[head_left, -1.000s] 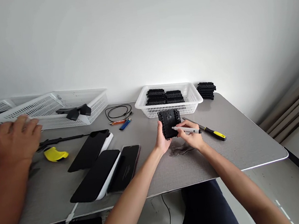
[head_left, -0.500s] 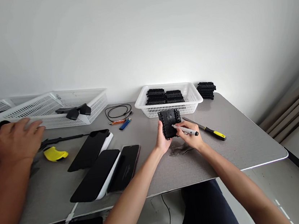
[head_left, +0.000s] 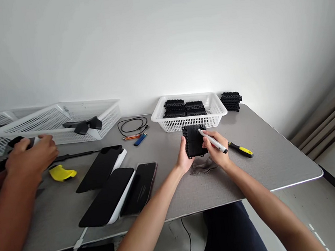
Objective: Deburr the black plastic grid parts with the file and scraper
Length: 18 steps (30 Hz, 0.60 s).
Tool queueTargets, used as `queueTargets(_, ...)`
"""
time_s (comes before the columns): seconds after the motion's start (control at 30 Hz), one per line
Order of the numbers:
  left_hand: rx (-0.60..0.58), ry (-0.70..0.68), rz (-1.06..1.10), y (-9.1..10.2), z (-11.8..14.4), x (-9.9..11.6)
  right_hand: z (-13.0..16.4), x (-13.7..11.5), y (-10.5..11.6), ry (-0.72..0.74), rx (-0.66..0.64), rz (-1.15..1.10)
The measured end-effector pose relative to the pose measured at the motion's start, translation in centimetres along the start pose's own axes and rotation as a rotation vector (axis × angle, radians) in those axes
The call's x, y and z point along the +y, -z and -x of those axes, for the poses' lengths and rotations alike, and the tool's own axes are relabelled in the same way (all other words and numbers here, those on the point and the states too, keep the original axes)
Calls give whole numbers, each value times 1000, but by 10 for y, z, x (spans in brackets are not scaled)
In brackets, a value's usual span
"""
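Observation:
A black plastic part with toothed side edges [head_left: 194,141] is raised above the table, its ribbed face turned toward me. My left hand [head_left: 184,158] grips it by its left edge and lower corner. In my right hand [head_left: 217,148] is a white marker pen [head_left: 216,142], held like a pencil, its tip at the upper right of the part's face. Under my hands lies a crumpled grey cloth [head_left: 203,166]. Beyond the part stands a white basket [head_left: 190,121] with several similar black parts [head_left: 174,107] in it.
A stack of black parts [head_left: 231,101] stands right of the basket. The yellow-black handle [head_left: 241,150] of a tool lies to the right. Phones [head_left: 140,188], a blue lighter [head_left: 140,140], a cable [head_left: 132,125] and white trays [head_left: 88,106] are leftward. A co-worker's hand [head_left: 33,156] holds a dark object.
The pen tip has moved up and right across the black part. The part has shifted slightly right and turned a little. At left, the co-worker's hand has moved and now grasps something dark.

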State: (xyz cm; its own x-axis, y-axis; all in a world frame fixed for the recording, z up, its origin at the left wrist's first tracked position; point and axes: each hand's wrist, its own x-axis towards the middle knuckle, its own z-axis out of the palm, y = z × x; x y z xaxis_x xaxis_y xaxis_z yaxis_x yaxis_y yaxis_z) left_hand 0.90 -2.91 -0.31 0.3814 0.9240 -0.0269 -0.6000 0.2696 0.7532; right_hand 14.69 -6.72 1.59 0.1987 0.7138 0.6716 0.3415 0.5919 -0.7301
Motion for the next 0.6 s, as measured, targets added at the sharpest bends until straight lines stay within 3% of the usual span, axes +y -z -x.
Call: queueTargets(0.6, -94, 0, -45, -5, 1, -8, -2, 0, 3, 43, -20, 30)
